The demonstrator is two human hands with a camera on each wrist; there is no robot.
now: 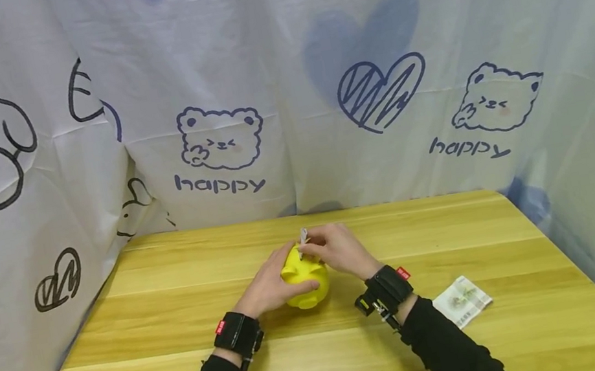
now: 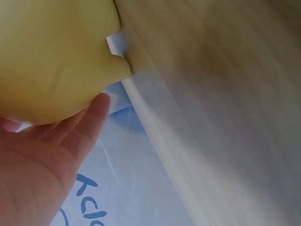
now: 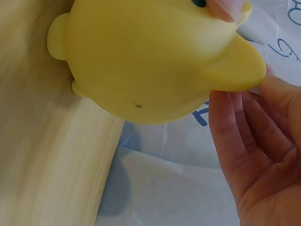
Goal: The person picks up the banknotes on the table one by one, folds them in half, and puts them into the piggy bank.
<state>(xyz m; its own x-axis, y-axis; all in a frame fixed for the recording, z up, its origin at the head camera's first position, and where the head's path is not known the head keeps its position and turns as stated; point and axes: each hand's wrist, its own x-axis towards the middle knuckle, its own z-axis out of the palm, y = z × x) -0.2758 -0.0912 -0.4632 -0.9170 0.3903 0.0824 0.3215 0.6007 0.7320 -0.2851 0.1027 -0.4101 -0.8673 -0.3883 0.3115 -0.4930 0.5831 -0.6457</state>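
Here we are at the middle of the table (image 1: pixel 175 304), where the round yellow pig figure (image 1: pixel 302 270) stands on its stubby feet (image 3: pixel 57 37), and the left hand (image 1: pixel 275 284) has it nicely cupped: thumb spread across the front, fingers wrapped round the far side, clamped on the body. Up top, the right hand (image 1: pixel 340 249) pinches a folded paper slip (image 1: pixel 303 237) between thumb and fingers, its lower end right at the pig's crown; whether it sits in an opening there, I cannot tell, as the hand hides the spot. From the right wrist, those fingers show close against a pointed ear (image 3: pixel 240 66). Now, that pig looks like a light, hollow moulding, fairly stiff, with a smooth skin that could slide or swivel under a dry palm, so a broad hold low round its widest part looks best; the ears offer only a small grip, and a push on top could rock it. The slip is another matter: thin, feather-light, likely to buckle if pressed from too high, so a pinch near its lower end, square to the folds, looks safest. Off to the right, a flat paper note (image 1: pixel 464 300) lies beside the right sleeve (image 1: pixel 448 344), easiest to lift by an edge.
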